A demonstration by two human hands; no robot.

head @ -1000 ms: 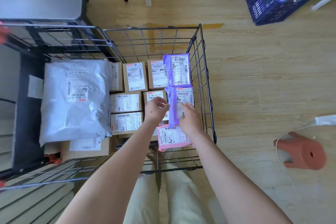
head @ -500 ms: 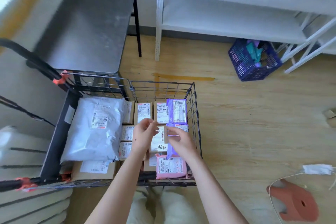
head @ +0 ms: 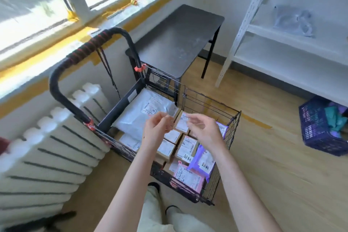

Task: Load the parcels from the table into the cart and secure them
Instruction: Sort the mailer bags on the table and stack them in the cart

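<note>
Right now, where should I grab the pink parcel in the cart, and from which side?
Probably from above, pinching its left edge: the pink parcel lies flat and thin in the cart's near corner, wire walls on two sides, a purple parcel beyond it.

Left hand [head: 156,128], right hand [head: 205,130] — above loaded cart [head: 122,107]

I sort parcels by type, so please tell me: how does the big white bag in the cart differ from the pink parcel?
The white bag is pale grey-white; the pink parcel is pink. The white bag is far larger than the pink parcel. The white bag lies at the handle end of the cart; the pink parcel lies at the near corner. Both are soft, labelled mailers.
</note>
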